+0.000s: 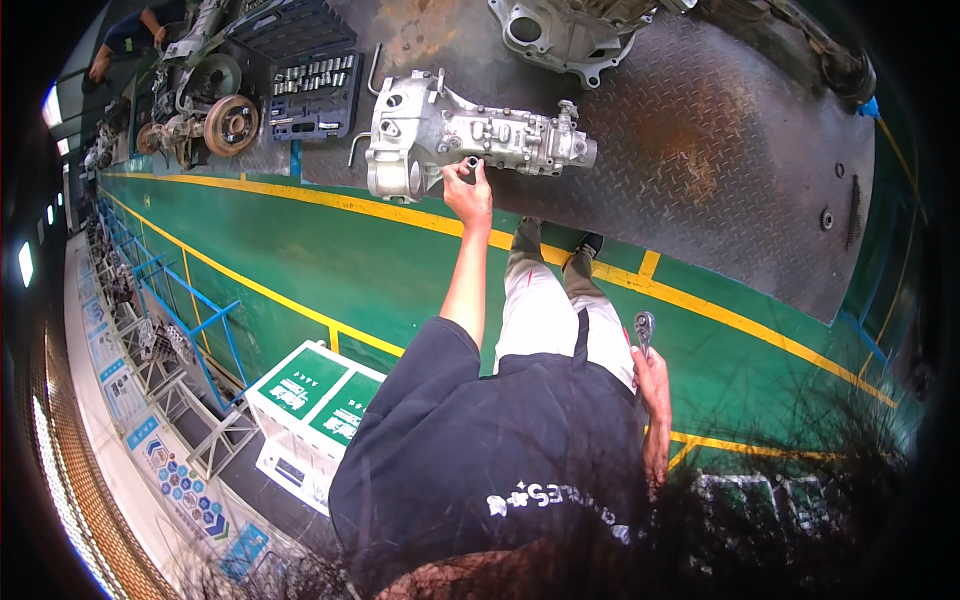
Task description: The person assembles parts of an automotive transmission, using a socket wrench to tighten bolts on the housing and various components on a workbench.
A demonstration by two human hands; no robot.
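Note:
A silver cast gearbox housing [500, 135] lies on its side along the near edge of a metal bench. My left hand [468, 195] is raised to the housing's lower edge, pinching a small dark-centred metal ring or socket [473, 163] between thumb and fingers; whether it touches the housing is unclear. Down by my right thigh, my right hand [652, 385] grips a chrome ratchet [645, 330], head upward. A blue case of sockets [310, 105] is open just left of the housing, with a bent metal bar [355, 150] between them.
The treadplate bench [760, 240] carries another housing [560, 35], small rings [828, 218] and a hub assembly [230, 125]. Another person [128, 40] works at upper left. A white-and-green box [310, 420] stands behind me at lower left, near a blue railing [200, 325]. Yellow lines cross the green floor.

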